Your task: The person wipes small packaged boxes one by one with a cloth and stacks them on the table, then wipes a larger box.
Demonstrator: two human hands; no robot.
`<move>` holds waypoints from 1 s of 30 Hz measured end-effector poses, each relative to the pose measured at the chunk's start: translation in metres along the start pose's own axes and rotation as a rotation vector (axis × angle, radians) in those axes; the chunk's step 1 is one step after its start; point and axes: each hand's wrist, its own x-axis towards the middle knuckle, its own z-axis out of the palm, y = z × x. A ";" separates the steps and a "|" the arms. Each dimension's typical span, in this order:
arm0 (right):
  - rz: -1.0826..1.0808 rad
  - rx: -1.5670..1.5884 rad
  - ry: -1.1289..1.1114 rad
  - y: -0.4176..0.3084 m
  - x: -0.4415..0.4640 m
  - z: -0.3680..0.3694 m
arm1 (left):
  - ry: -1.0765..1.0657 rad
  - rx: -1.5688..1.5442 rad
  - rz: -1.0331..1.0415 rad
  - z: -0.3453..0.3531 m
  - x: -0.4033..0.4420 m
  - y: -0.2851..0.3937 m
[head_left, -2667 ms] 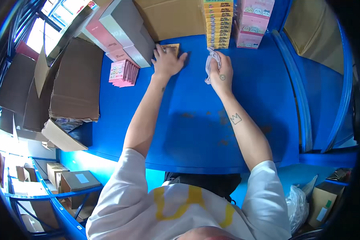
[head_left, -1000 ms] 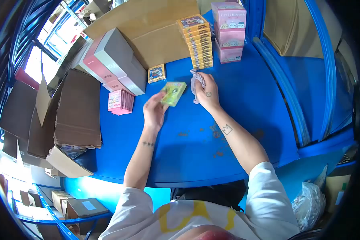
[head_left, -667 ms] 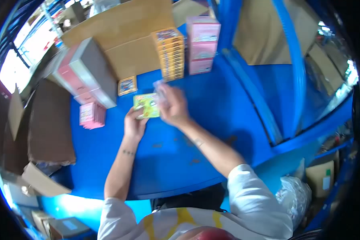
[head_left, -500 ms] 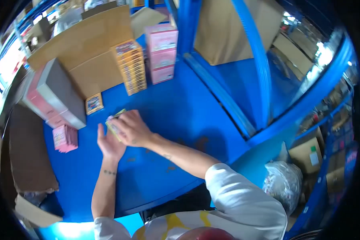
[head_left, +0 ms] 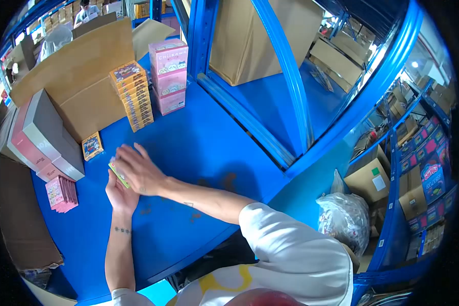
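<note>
A small flat pack with a yellow-green edge [head_left: 119,175] is tilted between my two hands, above the blue table [head_left: 199,137]. My left hand [head_left: 122,196], palm up, is closed around its lower side. Over its upper face lies my right hand [head_left: 142,172], palm down, fingers apart and slightly blurred. Most of the pack is hidden by that hand. Just beyond the hands, a single orange picture box [head_left: 92,146] lies on the table. Left of my left hand sits a bundle of pink packs [head_left: 62,194].
Behind stand a stack of orange boxes [head_left: 132,97] and a stack of pink boxes [head_left: 169,76], beside a cardboard panel [head_left: 86,81]. Large grey-and-pink boxes [head_left: 48,135] stand at left. A blue metal frame [head_left: 285,76] borders the right side. A plastic bag [head_left: 344,217] sits lower right.
The view has shifted, so the table items appear further left. My right hand has moved over the pack, its fingers more spread; the pack stays in my left hand.
</note>
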 end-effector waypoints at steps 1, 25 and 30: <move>-0.074 0.034 -0.025 -0.005 -0.006 0.008 | -0.008 0.023 0.004 0.003 -0.001 0.001; 0.383 0.281 -0.218 0.026 -0.008 -0.005 | -0.028 -0.006 -0.003 0.014 -0.004 0.004; 0.724 0.721 0.211 0.057 -0.007 -0.001 | -0.145 0.054 0.048 -0.019 0.003 0.014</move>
